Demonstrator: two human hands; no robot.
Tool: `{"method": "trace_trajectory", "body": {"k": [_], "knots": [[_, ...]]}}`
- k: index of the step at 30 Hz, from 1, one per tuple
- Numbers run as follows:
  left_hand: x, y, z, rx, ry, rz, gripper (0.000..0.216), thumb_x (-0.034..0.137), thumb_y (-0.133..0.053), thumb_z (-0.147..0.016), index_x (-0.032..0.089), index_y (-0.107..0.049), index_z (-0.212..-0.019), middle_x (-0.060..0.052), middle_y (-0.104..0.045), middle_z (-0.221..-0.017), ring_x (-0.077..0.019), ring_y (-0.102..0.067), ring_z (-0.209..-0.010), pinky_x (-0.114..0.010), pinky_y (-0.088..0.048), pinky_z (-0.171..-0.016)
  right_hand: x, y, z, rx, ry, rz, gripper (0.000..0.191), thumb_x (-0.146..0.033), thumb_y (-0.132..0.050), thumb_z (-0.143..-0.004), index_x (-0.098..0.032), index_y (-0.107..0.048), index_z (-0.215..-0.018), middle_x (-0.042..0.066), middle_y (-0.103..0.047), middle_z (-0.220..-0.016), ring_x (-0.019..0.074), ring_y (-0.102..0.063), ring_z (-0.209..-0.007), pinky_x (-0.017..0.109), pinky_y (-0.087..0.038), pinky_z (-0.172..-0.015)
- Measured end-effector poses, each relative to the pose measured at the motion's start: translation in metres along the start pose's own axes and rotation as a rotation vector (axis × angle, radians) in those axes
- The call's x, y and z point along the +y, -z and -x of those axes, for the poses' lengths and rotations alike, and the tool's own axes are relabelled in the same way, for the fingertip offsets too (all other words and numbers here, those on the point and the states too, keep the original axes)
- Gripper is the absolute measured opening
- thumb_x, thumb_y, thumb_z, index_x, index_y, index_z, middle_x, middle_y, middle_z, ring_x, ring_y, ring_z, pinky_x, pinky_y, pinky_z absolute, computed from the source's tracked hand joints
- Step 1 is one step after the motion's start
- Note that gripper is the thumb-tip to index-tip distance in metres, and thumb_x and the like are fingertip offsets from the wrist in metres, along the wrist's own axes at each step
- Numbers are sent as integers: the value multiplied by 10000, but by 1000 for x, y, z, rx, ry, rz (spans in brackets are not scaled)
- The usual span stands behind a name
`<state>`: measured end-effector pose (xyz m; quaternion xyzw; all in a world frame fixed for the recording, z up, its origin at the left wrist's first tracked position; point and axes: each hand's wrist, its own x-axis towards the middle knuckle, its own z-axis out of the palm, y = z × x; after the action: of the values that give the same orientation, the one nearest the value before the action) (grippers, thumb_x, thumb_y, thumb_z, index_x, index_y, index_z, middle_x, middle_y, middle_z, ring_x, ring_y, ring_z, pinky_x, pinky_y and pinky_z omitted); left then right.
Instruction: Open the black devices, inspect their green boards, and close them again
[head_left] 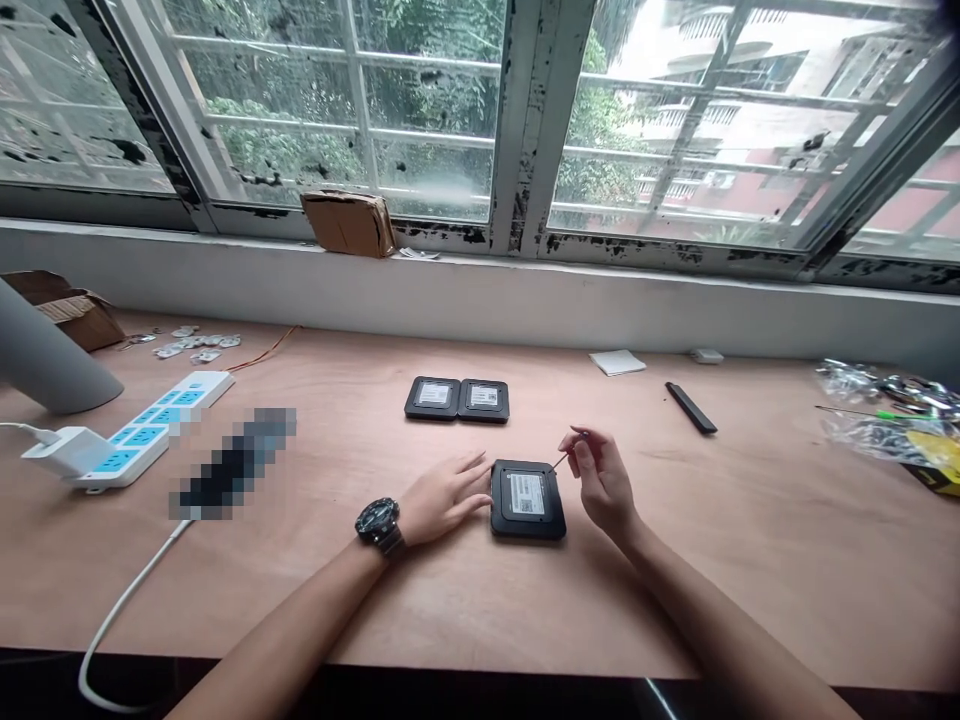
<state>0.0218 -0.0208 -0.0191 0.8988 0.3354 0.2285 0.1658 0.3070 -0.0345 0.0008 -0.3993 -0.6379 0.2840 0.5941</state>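
Observation:
A black square device with rounded corners and a white printed label lies flat on the table before me. My left hand, a dark watch on its wrist, has its fingers stretched out and apart, the tips at the device's left edge. In the pinched fingers of my right hand is a thin rod-like tool; its tip meets the device near the upper right corner. The tool's exact kind is too small to make out. Farther back, two similar black labelled pieces lie side by side.
At left stand a white power strip with a plugged-in charger, a blurred-out dark object on a white cable, and small white parts. At right lie a black bar, white paper and plastic bags. A windowsill bounds the back.

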Motion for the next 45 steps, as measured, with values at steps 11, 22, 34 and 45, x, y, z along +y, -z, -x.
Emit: {"method": "trace_trajectory", "body": {"k": [11, 22, 34, 45], "knots": [[-15, 11, 3, 5, 53, 14, 362, 386, -549, -1020, 230, -662, -1327, -97, -561, -1473, -267, -502, -1386, -446, -452, -1132, 6, -2, 0, -125, -27, 64, 273, -404, -408, -1064, -291, -545, -1271, 39, -634, -987, 147, -506, -658, 337, -492, -641], [-19, 15, 6, 68, 70, 73, 338, 412, -546, -1020, 229, -694, -1264, -80, -639, -1385, -240, -566, -1322, -414, -471, -1107, -11, -4, -17, 53, -40, -40, 189, -421, -619, -970, -265, -542, -1042, 31, -680, -929, 133, -530, -603, 277, -457, -520], [-25, 28, 9, 96, 107, -2, 329, 420, -511, -1031, 234, -713, -1212, -59, -701, -1278, -234, -620, -1236, -384, -485, -1064, -1, -61, -20, -138, -50, -30, 269, -484, -507, -1015, -264, -567, -1157, 4, -611, -836, 136, -485, -588, 276, -428, -527], [-25, 29, 8, 115, 89, 17, 317, 403, -498, -1034, 243, -728, -1181, -47, -718, -1241, -227, -645, -1191, -372, -503, -1048, -11, -53, -27, -161, -17, -24, 241, -468, -643, -939, -239, -686, -1001, 65, -651, -1007, 159, -624, -692, 312, -532, -596]]}}
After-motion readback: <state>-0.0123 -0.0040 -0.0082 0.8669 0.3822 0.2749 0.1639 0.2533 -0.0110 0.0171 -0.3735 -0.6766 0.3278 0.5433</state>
